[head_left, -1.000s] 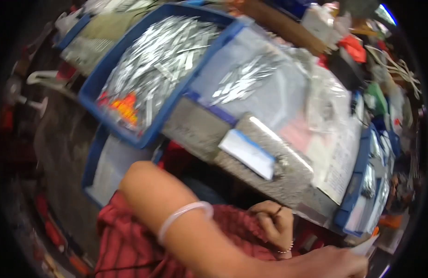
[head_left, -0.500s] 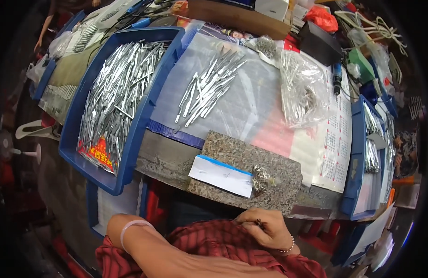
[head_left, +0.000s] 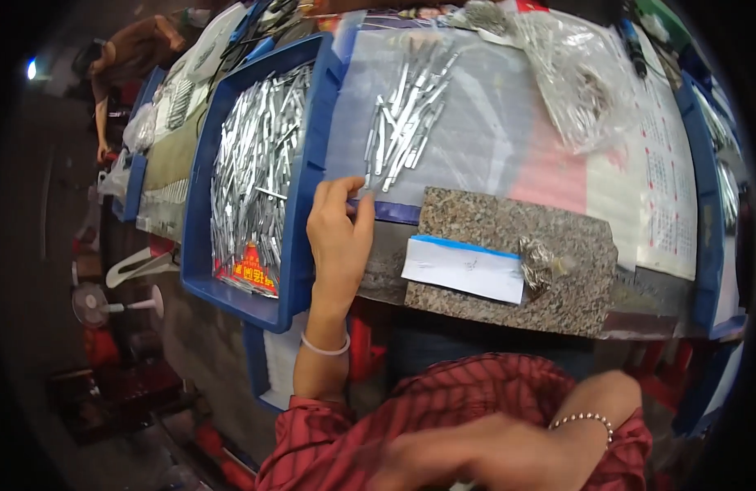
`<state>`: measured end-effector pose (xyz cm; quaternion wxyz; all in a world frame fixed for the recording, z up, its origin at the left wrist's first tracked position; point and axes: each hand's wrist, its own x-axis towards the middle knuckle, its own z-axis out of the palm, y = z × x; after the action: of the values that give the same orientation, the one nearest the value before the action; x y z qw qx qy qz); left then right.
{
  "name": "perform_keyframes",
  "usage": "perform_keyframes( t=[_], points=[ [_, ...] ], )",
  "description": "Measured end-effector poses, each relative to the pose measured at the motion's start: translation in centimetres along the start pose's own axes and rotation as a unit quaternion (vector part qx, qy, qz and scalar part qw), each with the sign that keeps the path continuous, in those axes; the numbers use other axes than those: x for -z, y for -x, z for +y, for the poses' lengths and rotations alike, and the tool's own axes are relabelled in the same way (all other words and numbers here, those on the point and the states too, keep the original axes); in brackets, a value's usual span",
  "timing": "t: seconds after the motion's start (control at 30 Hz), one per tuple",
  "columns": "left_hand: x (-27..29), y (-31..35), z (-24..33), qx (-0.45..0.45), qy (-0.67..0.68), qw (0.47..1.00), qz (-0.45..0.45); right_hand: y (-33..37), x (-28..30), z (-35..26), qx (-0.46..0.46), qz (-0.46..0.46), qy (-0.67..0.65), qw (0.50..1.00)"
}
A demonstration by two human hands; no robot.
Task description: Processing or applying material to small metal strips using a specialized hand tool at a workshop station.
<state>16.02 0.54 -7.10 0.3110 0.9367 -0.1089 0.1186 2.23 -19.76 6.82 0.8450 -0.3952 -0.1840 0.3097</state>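
A: Where's the left hand (head_left: 338,237)?
B: By the blue tray (head_left: 199,204), fingers pinching a small metal piece (head_left: 366,190). A red sticker (head_left: 251,268) sits inside.
A: The right hand (head_left: 476,454)?
B: Blurry, can't tell. A white card (head_left: 464,270) lies on the speckled slab (head_left: 550,245).

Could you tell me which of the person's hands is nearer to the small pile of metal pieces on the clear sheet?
Left. The left hand reaches up just below the metal pieces; the right hand is blurred, low over the lap, far from them.
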Motion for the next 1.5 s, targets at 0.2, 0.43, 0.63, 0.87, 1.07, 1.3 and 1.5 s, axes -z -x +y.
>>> perform_keyframes(
  t=[0.2, 0.43, 0.63, 0.87, 1.07, 1.3, 1.5],
  points=[
    [-1.7, -1.2, -1.4, 0.01, -0.001, 1.0, -0.004, -3.1, -3.7, 1.9, 0.095, -0.03, -0.129, 0.987],
    [-1.0, -1.4, -2.2, -0.013, -0.051, 0.998, -0.046, -4.7, -6.7, 2.3, 0.068, -0.194, -0.109, 0.972],
    [-1.7, -1.0, -2.2, -0.056, -0.076, 0.995, -0.042, -2.9, -6.5, 3.1, 0.059, -0.222, -0.103, 0.968],
    [-0.7, -0.2, -2.1, -0.045, -0.064, 0.997, -0.002, 1.4, -3.7, 0.3, -0.023, -0.114, -0.231, 0.966],
    [0.0, 0.0, 0.5, -0.008, 0.049, 0.997, 0.051, 2.1, -1.8, -0.8, 0.13, -0.179, 0.085, 0.971],
    [5.6, 6.5, 8.9, 0.09, 0.573, 0.813, 0.047, 2.9, 4.2, 3.0, -0.074, 0.234, -0.109, 0.963],
    [3.3, 10.9, 15.8, -0.145, 0.621, 0.705, -0.309, -1.3, 4.4, 8.8, -0.047, 0.233, 0.135, 0.962]
  ],
)
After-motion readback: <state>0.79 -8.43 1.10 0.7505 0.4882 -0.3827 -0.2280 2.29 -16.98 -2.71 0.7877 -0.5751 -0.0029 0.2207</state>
